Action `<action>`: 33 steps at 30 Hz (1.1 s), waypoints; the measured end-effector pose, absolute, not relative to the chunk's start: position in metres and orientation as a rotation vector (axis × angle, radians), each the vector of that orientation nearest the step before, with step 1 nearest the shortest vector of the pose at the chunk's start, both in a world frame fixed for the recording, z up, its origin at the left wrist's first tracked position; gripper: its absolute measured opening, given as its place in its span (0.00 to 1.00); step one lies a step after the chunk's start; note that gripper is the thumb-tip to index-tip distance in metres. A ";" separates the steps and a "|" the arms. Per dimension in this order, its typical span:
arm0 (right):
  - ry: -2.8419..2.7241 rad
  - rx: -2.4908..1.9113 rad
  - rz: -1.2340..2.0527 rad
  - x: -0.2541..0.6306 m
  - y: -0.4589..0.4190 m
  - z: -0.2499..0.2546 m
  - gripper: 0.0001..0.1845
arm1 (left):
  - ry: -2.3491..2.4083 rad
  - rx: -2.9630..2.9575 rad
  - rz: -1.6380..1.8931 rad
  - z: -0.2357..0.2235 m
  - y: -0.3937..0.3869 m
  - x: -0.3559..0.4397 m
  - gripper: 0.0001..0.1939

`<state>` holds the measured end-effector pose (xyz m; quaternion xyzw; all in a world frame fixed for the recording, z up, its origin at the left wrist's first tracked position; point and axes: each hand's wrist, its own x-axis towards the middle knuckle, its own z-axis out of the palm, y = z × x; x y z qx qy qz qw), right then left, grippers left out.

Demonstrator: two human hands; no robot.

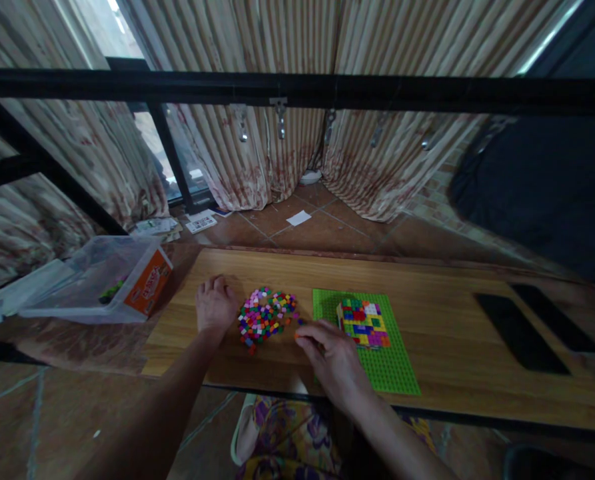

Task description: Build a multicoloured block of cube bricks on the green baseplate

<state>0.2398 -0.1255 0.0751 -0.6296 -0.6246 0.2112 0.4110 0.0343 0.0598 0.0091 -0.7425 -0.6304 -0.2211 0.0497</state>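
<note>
Right hand (343, 363), nearer the built block (363, 325), pinches what looks like an orange brick (298, 335); the block lies ahead and right, on the green baseplate (396, 367). Left hand (216, 307) rests curled on the counter (442, 333), left of the loose bricks (263, 319), any hold hidden.

Two dark, flat slabs (522, 333) lie well right of the right-hand fingers (313, 331). Beyond the fingers, white paper (298, 218) rests on brown floor tiles (337, 220); farther off hang striped curtains (297, 40), crossed by a black bar (177, 87).
</note>
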 end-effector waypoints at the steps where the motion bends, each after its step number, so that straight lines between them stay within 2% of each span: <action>1: -1.523 -1.577 0.531 0.249 -0.131 0.083 0.09 | -1.912 -2.261 -0.677 0.009 0.060 0.034 0.18; 5: -1.314 -1.690 0.416 0.302 -0.146 0.095 0.09 | -1.876 -2.267 -0.684 0.008 0.062 0.033 0.19; 11: -1.162 -1.910 0.324 0.377 -0.139 0.073 0.11 | -1.883 -2.286 -0.696 0.008 0.064 0.032 0.19; 23: -1.375 -1.920 0.278 0.385 -0.118 0.062 0.12 | -1.876 -2.258 -0.664 0.009 0.063 0.032 0.20; 33: -1.466 -1.914 0.377 0.393 -0.115 0.067 0.10 | -1.866 -2.265 -0.691 0.008 0.063 0.032 0.20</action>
